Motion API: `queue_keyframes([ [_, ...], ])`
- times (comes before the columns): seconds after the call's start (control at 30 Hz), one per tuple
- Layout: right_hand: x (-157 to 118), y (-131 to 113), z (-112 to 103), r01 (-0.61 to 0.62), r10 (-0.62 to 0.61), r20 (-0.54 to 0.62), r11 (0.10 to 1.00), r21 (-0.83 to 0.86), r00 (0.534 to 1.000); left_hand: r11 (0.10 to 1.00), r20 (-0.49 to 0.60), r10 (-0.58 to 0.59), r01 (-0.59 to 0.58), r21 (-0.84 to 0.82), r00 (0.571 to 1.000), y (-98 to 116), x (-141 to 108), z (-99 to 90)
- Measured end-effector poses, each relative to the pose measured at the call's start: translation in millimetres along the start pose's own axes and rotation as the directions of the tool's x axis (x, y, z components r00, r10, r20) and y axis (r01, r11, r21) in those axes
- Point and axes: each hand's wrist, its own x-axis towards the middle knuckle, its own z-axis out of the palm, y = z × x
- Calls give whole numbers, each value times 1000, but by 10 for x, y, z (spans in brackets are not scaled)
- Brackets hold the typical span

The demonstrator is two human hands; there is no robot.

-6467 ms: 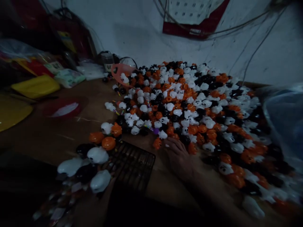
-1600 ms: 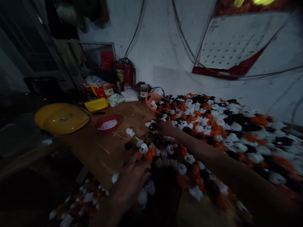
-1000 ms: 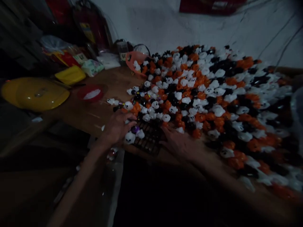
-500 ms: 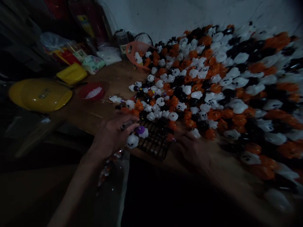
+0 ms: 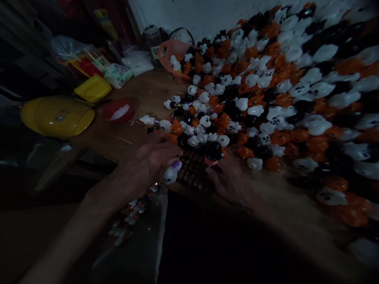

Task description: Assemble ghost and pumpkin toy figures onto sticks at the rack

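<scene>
My left hand (image 5: 156, 157) is curled over the left side of a dark slatted rack (image 5: 192, 171). What its fingers hold, if anything, is hidden. Just below those fingers sit a white ghost-faced toy (image 5: 169, 176) and a purple piece (image 5: 177, 164); I cannot tell whether the hand touches them. At the rack's right side, my right hand (image 5: 229, 173) has its thumb and fingers closed around a black toy figure (image 5: 213, 150) with a reddish underside (image 5: 211, 161). The picture is dark and the hands are slightly blurred.
A big heap of white, black and orange Halloween toys (image 5: 257, 102) covers the wooden table (image 5: 142, 92) to the right. An orange basket (image 5: 166, 53) lies tilted behind. Leftward are a red bowl (image 5: 130, 114), a yellow tray (image 5: 93, 88) and a yellow helmet-like object (image 5: 57, 116).
My left hand has moved forward and right over the rack, partly covering the purple piece. The black figure now shows upright at my right fingers, which have shifted left. The view has turned slightly.
</scene>
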Motion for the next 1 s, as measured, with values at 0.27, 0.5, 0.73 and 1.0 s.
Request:
queue_keyframes([
  [0.27,333,-161,385,-10,12,-10,985,171,1000,995,-32,44,-41,95,999,-86,-50,120],
  [0.5,387,-18,606,-5,-4,55,986,165,998,996,-63,-80,82,36,995,-59,-164,184],
  [0.73,381,6,622,6,-13,52,991,135,999,975,-188,-199,213,58,962,-92,-236,275],
  [1.0,373,-49,660,26,-37,71,988,154,997,968,-203,-245,252,11,948,-95,-262,229],
])
